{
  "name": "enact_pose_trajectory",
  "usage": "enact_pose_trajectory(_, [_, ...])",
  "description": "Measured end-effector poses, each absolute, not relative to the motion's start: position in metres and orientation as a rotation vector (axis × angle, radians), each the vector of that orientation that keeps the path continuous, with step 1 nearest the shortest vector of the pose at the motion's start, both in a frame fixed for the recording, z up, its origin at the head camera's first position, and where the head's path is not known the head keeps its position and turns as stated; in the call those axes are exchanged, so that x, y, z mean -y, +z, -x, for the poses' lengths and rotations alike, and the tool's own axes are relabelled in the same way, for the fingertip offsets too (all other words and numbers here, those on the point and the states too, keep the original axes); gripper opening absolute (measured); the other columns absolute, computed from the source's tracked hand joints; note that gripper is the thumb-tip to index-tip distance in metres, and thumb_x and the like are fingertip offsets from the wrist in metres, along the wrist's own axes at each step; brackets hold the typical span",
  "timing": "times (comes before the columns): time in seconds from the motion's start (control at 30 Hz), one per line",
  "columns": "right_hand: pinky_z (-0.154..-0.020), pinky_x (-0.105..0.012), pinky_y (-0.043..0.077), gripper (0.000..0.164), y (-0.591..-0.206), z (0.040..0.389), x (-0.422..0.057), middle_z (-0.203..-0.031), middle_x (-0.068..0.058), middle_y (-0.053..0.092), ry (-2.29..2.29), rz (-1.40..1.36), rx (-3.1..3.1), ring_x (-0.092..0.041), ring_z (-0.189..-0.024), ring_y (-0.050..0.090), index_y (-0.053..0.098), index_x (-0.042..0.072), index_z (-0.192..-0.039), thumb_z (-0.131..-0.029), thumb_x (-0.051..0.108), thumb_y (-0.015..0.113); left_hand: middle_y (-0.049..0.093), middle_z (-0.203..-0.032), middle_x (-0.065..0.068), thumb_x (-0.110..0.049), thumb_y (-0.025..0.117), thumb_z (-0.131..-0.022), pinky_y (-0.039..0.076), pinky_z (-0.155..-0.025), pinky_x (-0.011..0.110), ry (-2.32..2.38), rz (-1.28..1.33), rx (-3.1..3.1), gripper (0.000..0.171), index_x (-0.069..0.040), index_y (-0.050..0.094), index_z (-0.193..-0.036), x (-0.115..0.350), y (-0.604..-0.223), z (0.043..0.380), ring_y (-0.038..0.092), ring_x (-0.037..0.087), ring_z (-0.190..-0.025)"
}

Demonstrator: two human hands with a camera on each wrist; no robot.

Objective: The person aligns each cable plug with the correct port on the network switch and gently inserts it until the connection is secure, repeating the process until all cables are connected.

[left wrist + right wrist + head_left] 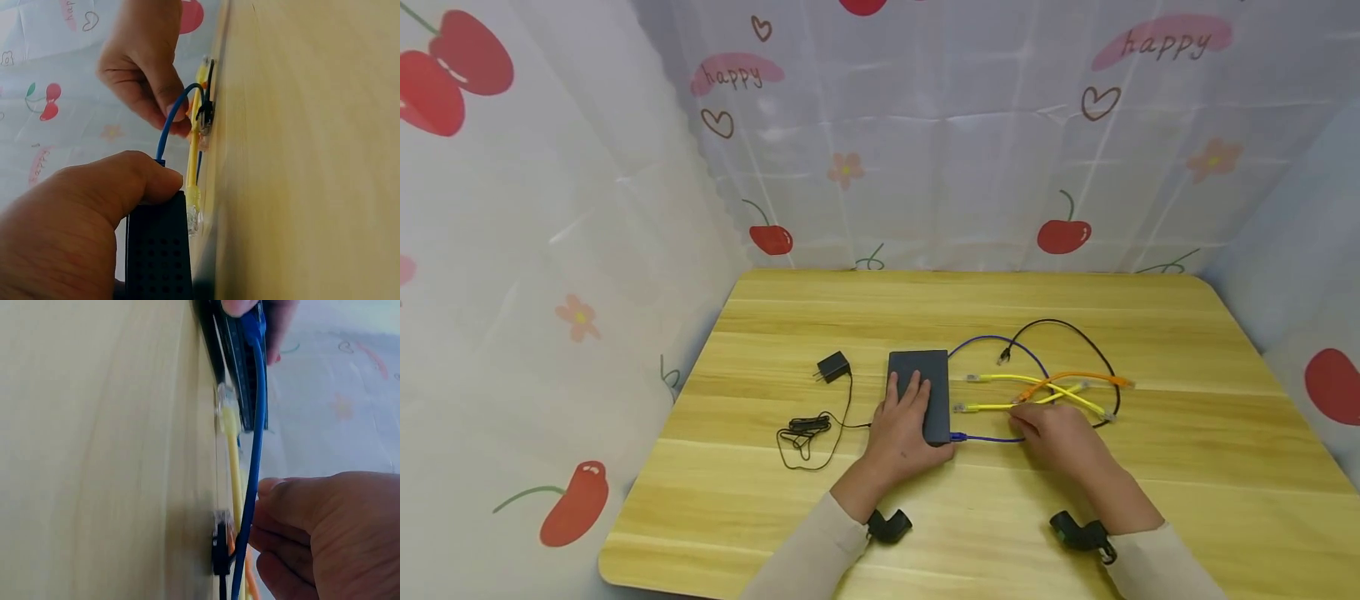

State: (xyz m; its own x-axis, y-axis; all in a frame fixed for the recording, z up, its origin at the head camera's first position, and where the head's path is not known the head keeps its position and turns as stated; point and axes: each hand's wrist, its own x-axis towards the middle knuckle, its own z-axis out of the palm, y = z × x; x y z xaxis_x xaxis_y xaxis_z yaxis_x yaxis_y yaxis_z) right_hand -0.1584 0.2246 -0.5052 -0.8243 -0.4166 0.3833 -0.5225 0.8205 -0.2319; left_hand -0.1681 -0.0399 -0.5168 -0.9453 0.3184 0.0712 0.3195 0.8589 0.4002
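A dark flat box with vent holes, which looks like a network switch, lies on the table. My left hand grips it, fingers spread over its top and thumb at the near edge. A blue network cable is plugged in at its near right corner and loops round to its far right side. My right hand has thumb and forefinger together at a yellow network cable and seems to pinch it; the blue cable partly hides the fingertips in the right wrist view. That cable's clear plug points toward the box.
A second yellow cable, an orange cable and a black cable lie crossed on the right. Left of the box are a black power adapter and its bundled cord. A printed curtain surrounds the table.
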Motion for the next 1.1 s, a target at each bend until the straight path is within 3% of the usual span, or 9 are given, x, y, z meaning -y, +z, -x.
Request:
enact_pose_trajectory(0.23, [-0.069, -0.043, 0.055, 0.010, -0.502, 0.159, -0.241, -0.089, -0.003, 0.075, 0.502, -0.578, 2.819, -0.023, -0.079, 0.071, 0.077, 0.009, -0.097, -0.086, 0.010, 0.076, 0.022, -0.166, 0.004, -0.064, 0.073, -0.075, 0.031, -0.111, 0.060, -0.679, 0.503, 3.028, 0.104, -0.015, 0.031, -0.158, 0.042, -0.516, 0.166, 0.003, 0.035, -0.154])
enact_pose_trajectory(0.57, [-0.063, -0.045, 0.054, 0.014, -0.503, 0.164, -0.250, -0.086, -0.004, 0.075, 0.495, -0.559, 2.890, -0.024, -0.073, 0.070, 0.078, 0.008, -0.096, -0.085, 0.015, 0.079, 0.023, -0.165, 0.005, -0.064, 0.073, -0.075, 0.032, -0.111, 0.060, -0.666, 0.501, 3.018, 0.104, -0.016, 0.031, -0.158, 0.044, -0.518, 0.166, 0.004, 0.035, -0.154])
enact_pose_trajectory(0.9, [-0.061, -0.042, 0.050, 0.010, -0.499, 0.167, -0.249, -0.079, 0.003, 0.070, 0.492, -0.622, 2.931, -0.016, -0.069, 0.064, 0.070, 0.016, -0.082, -0.085, 0.014, 0.079, 0.021, -0.166, 0.004, -0.067, 0.071, -0.076, 0.031, -0.111, 0.059, -0.593, 0.511, 3.039, 0.106, -0.017, 0.029, -0.159, 0.043, -0.519, 0.166, 0.003, 0.035, -0.154])
enact_pose_trajectory(1.1, [-0.059, -0.044, 0.049, 0.014, -0.502, 0.168, -0.246, -0.074, 0.004, 0.066, 0.414, -0.633, 2.946, -0.021, -0.069, 0.064, 0.066, 0.017, -0.077, -0.086, 0.013, 0.077, 0.020, -0.166, 0.004, -0.067, 0.070, -0.077, 0.030, -0.113, 0.058, -0.576, 0.513, 3.049, 0.106, -0.017, 0.028, -0.159, 0.043, -0.518, 0.166, 0.002, 0.034, -0.154])
